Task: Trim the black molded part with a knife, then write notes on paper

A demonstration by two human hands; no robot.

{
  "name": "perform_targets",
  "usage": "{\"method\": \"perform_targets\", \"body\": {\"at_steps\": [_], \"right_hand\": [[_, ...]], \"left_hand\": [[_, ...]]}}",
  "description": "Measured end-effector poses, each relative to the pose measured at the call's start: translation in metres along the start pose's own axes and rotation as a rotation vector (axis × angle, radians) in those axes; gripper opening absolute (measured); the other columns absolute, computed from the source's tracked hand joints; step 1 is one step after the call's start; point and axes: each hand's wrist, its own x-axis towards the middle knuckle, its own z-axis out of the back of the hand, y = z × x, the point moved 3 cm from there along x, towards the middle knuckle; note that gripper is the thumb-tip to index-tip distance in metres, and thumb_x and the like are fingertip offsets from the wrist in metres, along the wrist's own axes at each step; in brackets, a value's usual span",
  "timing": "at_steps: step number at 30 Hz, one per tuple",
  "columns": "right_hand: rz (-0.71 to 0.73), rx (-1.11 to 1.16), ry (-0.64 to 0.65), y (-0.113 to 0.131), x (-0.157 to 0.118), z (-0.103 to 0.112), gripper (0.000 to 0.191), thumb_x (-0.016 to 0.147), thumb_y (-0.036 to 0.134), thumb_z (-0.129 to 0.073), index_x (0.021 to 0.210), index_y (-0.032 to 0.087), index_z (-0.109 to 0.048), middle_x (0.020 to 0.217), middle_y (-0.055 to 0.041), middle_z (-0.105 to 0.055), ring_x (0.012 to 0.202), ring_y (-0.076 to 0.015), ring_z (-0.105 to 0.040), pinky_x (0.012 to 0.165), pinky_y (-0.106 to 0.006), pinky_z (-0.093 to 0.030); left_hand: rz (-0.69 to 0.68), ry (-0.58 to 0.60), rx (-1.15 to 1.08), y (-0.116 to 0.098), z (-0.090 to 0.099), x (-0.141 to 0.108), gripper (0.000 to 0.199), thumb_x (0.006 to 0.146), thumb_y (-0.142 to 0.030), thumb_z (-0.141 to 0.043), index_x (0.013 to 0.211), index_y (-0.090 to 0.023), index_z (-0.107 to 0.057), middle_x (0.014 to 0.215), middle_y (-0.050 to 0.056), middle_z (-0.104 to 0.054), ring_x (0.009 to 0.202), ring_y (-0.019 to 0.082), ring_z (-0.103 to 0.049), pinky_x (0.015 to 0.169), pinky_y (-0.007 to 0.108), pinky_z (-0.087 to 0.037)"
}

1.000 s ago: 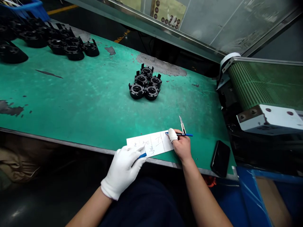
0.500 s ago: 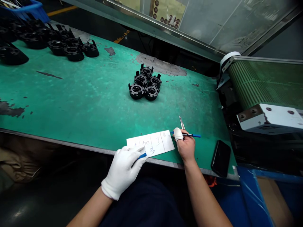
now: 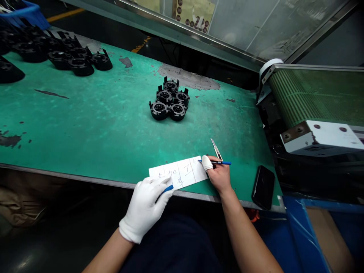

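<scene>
My left hand (image 3: 145, 208), in a white glove, rests on the lower left part of a white paper slip (image 3: 201, 174). Pinched between its thumb and fingers is a blue pen cap (image 3: 168, 188). Lines and handwritten marks cover the slip, which lies at the table's near edge. My right hand (image 3: 219, 177) is closed round a pen (image 3: 226, 163) with a blue end, and the tip touches the slip's right section. White covering wraps the right thumb. Just beyond that hand lies a craft knife (image 3: 216, 149), its lower end hidden by the fingers.
Several round black plastic parts (image 3: 170, 100) stand grouped on the green table (image 3: 113, 129). More black parts (image 3: 76, 62) stand at the far left by a blue basket (image 3: 31, 17). A phone (image 3: 263, 187) lies right; beyond is a conveyor belt (image 3: 318, 94).
My right hand has moved left, bringing the pen tip onto the slip, where a small mark now follows the "16". My left hand keeps its place on the paper. The view has shifted slightly.
</scene>
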Motion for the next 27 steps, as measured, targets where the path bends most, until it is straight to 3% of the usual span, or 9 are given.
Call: {"method": "perform_targets", "body": {"at_steps": [7, 12, 16, 20, 22, 25, 27], "right_hand": [[-0.025, 0.032, 0.026, 0.0, 0.002, -0.001, 0.026, 0.092, 0.045, -0.063, 0.089, 0.023, -0.077, 0.088, -0.0047, -0.077, 0.083, -0.0242, -0.07, 0.079, -0.035, -0.054], [-0.109, 0.135, 0.039, 0.004, -0.002, 0.004, 0.039, 0.096, 0.048, -0.057, 0.069, 0.021, -0.066, 0.06, -0.0007, -0.061, 0.055, -0.0166, -0.056, 0.055, -0.029, -0.044], [-0.176, 0.283, 0.107, 0.031, -0.023, -0.007, 0.03, 0.095, 0.049, -0.058, 0.088, 0.021, -0.064, 0.07, -0.0009, -0.065, 0.061, -0.0164, -0.059, 0.055, -0.027, -0.047], [-0.208, 0.369, 0.252, 0.058, -0.045, -0.024, 0.029, 0.09, 0.05, -0.066, 0.083, 0.021, -0.066, 0.066, -0.0011, -0.066, 0.059, -0.0177, -0.062, 0.056, -0.028, -0.051], [-0.226, 0.348, 0.186, 0.055, -0.047, -0.023, 0.029, 0.091, 0.049, -0.065, 0.084, 0.021, -0.067, 0.068, -0.0021, -0.068, 0.061, -0.0183, -0.062, 0.058, -0.029, -0.051], [-0.237, 0.256, -0.015, 0.032, -0.036, -0.01, 0.029, 0.094, 0.048, -0.062, 0.097, 0.02, -0.07, 0.084, -0.0065, -0.074, 0.073, -0.0213, -0.067, 0.067, -0.033, -0.054], [-0.218, 0.193, -0.075, 0.016, -0.025, -0.001, 0.029, 0.092, 0.047, -0.065, 0.1, 0.02, -0.073, 0.093, -0.0084, -0.076, 0.081, -0.0241, -0.068, 0.073, -0.036, -0.055]], "left_hand": [[-0.022, 0.015, 0.01, 0.0, 0.001, -0.002, 0.015, 0.095, -0.032, -0.062, 0.104, -0.027, -0.073, 0.128, 0.002, -0.071, 0.108, 0.029, -0.063, 0.086, 0.044, -0.047], [-0.022, 0.017, 0.008, 0.001, 0.001, -0.003, 0.015, 0.095, -0.032, -0.062, 0.104, -0.027, -0.073, 0.128, 0.002, -0.071, 0.104, 0.028, -0.064, 0.086, 0.045, -0.048], [-0.019, -0.009, 0.005, 0.002, 0.0, -0.006, 0.019, 0.095, -0.032, -0.062, 0.111, -0.027, -0.072, 0.128, 0.003, -0.071, 0.107, 0.029, -0.063, 0.087, 0.046, -0.048], [-0.002, -0.028, -0.001, 0.003, 0.0, -0.008, 0.021, 0.096, -0.031, -0.062, 0.115, -0.027, -0.07, 0.128, 0.003, -0.07, 0.109, 0.029, -0.063, 0.087, 0.046, -0.049], [0.0, -0.025, -0.008, 0.003, 0.0, -0.009, 0.021, 0.095, -0.031, -0.062, 0.115, -0.028, -0.069, 0.129, 0.003, -0.07, 0.11, 0.029, -0.062, 0.088, 0.046, -0.05], [0.009, -0.01, -0.015, 0.002, 0.0, -0.008, 0.018, 0.095, -0.031, -0.062, 0.111, -0.028, -0.07, 0.13, 0.002, -0.069, 0.11, 0.029, -0.062, 0.088, 0.046, -0.05], [0.009, 0.004, -0.016, 0.004, -0.001, -0.008, 0.016, 0.095, -0.031, -0.062, 0.109, -0.029, -0.07, 0.131, 0.002, -0.069, 0.108, 0.029, -0.063, 0.087, 0.046, -0.05]]}}
